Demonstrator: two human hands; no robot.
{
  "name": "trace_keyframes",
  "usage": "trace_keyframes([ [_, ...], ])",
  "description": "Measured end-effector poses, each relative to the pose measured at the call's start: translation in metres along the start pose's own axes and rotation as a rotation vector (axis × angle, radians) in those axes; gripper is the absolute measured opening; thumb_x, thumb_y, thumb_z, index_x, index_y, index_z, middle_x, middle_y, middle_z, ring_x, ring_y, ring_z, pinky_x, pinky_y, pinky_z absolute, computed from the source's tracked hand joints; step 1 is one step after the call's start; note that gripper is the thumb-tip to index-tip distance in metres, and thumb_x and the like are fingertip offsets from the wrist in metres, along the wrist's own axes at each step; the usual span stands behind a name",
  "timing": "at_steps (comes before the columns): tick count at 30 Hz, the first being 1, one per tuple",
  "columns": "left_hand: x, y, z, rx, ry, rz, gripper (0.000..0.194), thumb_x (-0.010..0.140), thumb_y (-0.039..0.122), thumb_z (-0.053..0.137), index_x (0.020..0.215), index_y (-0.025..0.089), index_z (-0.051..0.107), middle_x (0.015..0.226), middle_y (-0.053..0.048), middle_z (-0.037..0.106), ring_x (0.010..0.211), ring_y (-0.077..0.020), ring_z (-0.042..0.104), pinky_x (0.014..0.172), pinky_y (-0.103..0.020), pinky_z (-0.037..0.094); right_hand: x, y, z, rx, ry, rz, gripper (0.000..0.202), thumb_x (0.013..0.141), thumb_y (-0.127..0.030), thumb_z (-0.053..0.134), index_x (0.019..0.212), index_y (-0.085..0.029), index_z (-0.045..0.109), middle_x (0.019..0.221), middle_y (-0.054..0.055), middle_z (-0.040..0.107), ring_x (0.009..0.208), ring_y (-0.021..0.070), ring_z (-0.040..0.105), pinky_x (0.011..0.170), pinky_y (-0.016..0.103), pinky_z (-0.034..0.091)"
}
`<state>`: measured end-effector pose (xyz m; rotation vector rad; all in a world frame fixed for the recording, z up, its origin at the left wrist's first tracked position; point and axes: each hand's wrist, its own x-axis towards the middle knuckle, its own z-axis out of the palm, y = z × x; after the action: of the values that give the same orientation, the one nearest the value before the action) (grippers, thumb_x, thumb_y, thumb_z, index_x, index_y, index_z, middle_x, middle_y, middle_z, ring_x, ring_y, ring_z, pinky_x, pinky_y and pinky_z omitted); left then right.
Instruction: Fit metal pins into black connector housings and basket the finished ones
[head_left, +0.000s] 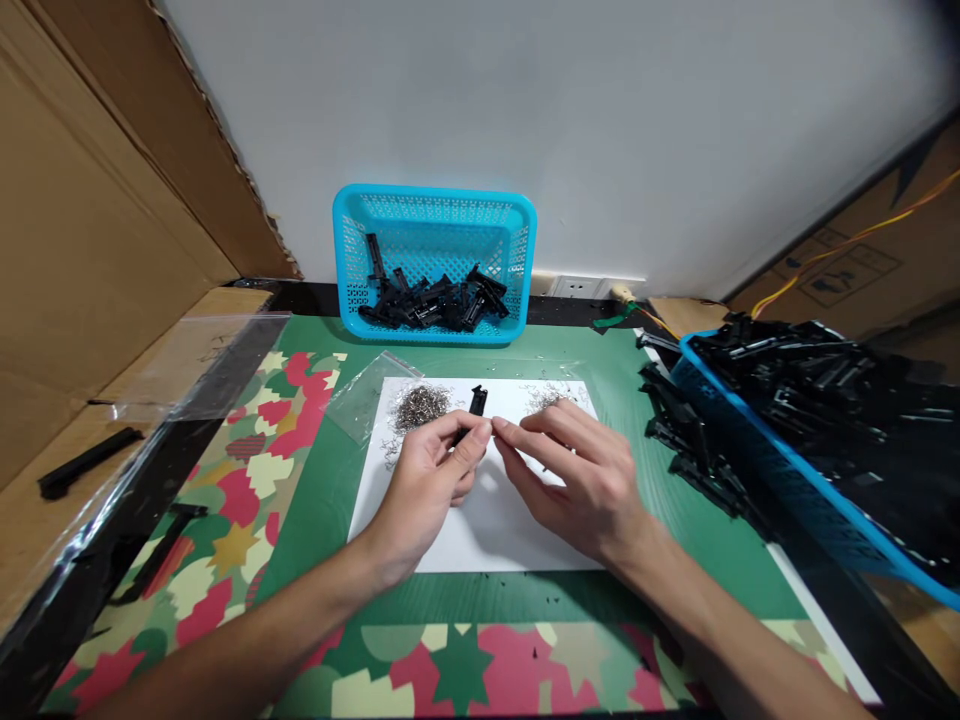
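While the left hand (442, 465) is nearly closed, thumb against curled fingers, it has hold of the black part (478, 401) over the far half of the white sheet (480, 535). The part's long axis runs away from the person, its exposed end pointing toward the back basket (435, 332) with a slight lean to the right; its near end is hidden in the left hand. The right hand (585, 475) is partly closed, thumb and forefinger pinched together right beside the left thumb; it may have something tiny between the tips, but I cannot tell.

On the sheet, the left wire pile (421, 406) lies just left of the part, and the right wire pile (551, 395) lies behind the right hand. More black pieces sit in the back basket. At the right, loose pieces (694, 440) lie beside the side basket (817, 490), which is heaped with similar ones.
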<state>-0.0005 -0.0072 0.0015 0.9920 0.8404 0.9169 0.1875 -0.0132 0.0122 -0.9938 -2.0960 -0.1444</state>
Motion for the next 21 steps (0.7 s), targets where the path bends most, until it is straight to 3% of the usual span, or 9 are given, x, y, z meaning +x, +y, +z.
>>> trace_keyframes([
  [3,-0.001,0.001,0.001,0.078,0.015,0.009,0.039,0.100,0.056,0.065,0.102,0.017,0.069,0.073,0.004,0.046,0.051,-0.0038,0.023,0.046,-0.020,0.014,-0.001,-0.001,0.000,-0.033,0.023,0.030,0.010,0.094,-0.015,0.072,0.102,-0.020,0.075,0.079,0.005,0.073,0.067,0.0172,0.059,0.062,0.032,0.047],
  [6,-0.002,0.002,0.003,0.122,0.021,0.015,0.040,0.101,0.055,0.063,0.111,0.018,0.071,0.078,0.002,0.049,0.053,-0.0044,0.025,0.046,-0.021,0.014,-0.001,-0.004,0.001,-0.027,0.053,0.121,0.007,0.094,-0.016,0.071,0.094,-0.022,0.076,0.078,0.004,0.072,0.066,0.0167,0.062,0.061,0.032,0.048],
  [11,-0.002,0.002,0.003,0.068,-0.003,-0.013,0.039,0.099,0.056,0.065,0.113,0.019,0.070,0.079,0.004,0.047,0.051,-0.0037,0.025,0.045,-0.020,0.015,0.006,-0.013,-0.002,0.254,0.087,0.350,0.011,0.095,-0.017,0.068,0.091,-0.023,0.077,0.081,0.004,0.070,0.068,0.0170,0.062,0.061,0.032,0.050],
  [15,0.000,-0.001,-0.001,0.024,-0.015,-0.028,0.036,0.097,0.054,0.069,0.113,0.021,0.067,0.077,0.005,0.045,0.050,-0.0029,0.025,0.045,-0.019,0.016,0.010,-0.014,-0.005,0.479,0.072,0.515,0.014,0.096,-0.023,0.071,0.086,-0.024,0.081,0.077,0.004,0.070,0.063,0.0158,0.056,0.051,0.031,0.041],
  [21,0.002,-0.004,-0.005,0.072,0.016,0.038,0.031,0.097,0.050,0.072,0.104,0.021,0.064,0.067,0.008,0.033,0.051,-0.0048,0.025,0.046,-0.018,0.018,0.010,-0.010,-0.002,0.644,0.059,0.591,0.006,0.091,-0.023,0.078,0.089,-0.024,0.084,0.079,0.004,0.072,0.062,0.0135,0.052,0.049,0.029,0.035],
])
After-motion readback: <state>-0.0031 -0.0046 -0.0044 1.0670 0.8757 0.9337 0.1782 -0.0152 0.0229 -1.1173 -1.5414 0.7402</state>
